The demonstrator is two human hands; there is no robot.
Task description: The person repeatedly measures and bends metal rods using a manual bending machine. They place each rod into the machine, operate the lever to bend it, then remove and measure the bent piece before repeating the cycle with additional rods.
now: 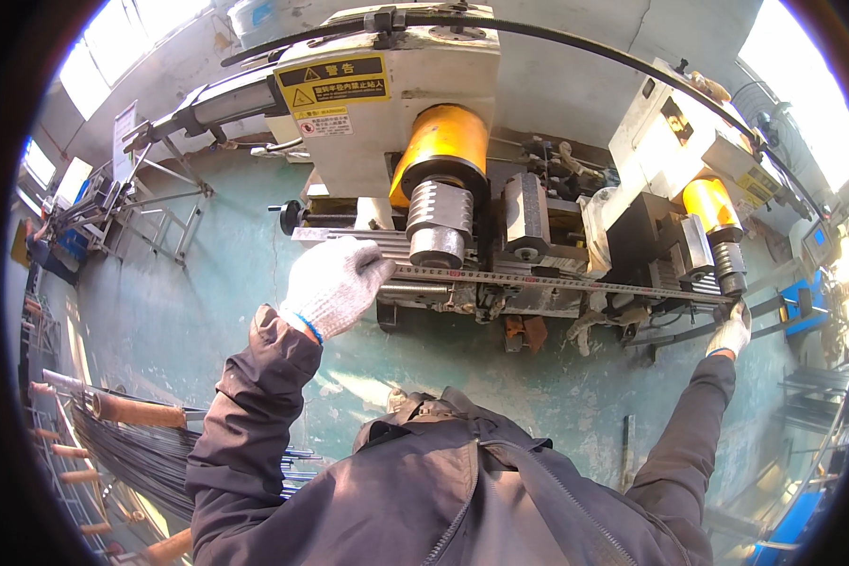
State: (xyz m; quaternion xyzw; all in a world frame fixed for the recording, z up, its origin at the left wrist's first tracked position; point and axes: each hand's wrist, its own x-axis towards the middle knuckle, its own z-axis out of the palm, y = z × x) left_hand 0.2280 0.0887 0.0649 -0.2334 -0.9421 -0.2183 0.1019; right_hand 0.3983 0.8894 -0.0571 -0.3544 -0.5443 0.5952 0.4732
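Note:
A long tape measure blade [557, 280] is stretched sideways in front of the two machine heads. My left hand [338, 285], in a white knitted glove, is closed at the blade's left end, just left of the grooved steel roller [441, 219]. Far to the right, my gloved right hand [732, 332] is closed at the blade's other end, just below the second grooved roller [728, 266]. Its fingers are small in view, and the tape's case cannot be made out there. The blade runs nearly straight, passing close beneath the left roller.
Above the rollers stand a pale machine head with an orange cylinder [448, 141] and a second head with its own orange cylinder [710, 203]. A black cable [575, 40] arches overhead. Bundled dark rods [132, 453] lie on a rack at lower left. A blue frame [802, 304] stands right.

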